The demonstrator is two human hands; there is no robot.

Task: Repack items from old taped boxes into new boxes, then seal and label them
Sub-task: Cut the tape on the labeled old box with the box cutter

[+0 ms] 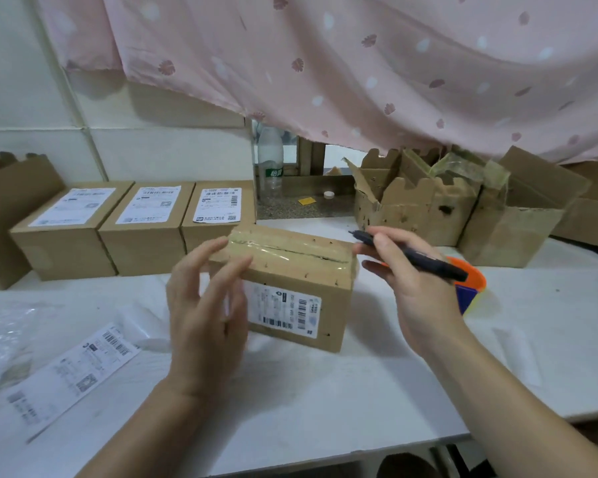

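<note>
- Brown taped cardboard box (pixel 290 281) standing on white worktop (pixel 325 391), long side facing forward, top seam covered by glossy clear tape, not yet opened.
- Left hand (pixel 204 305) released, fingers spread and relaxed at box's left end; contact with cardboard not determinable owing to blur.
- Right hand (pixel 411 288) grasping black pen-shaped tool (pixel 418 258) between thumb and fingers, just above box's right end, tip pointing over taped seam.
- Handling, as judged: small and probably light; walls stiff but worn, pitted with small dark holes, corners softened. Tape slick, so avoid gripping there. Take hold at both short ends, or press on bare cardboard beside seam while cutting.
- White printed label (pixel 283 312) on box's near face: barcodes and small print, unreadable.
- Left of and behind box: three sealed brown cardboard boxes (pixel 145 229), each with white barcode label on top; text too small to read.
- Right of and behind box: torn open brown cartons (pixel 418 205).
- Near left of box: loose white label sheet (pixel 73 370) with barcodes and QR code.
- Behind box: clear plastic bottle (pixel 270 167), green band with characters, not legible.
</note>
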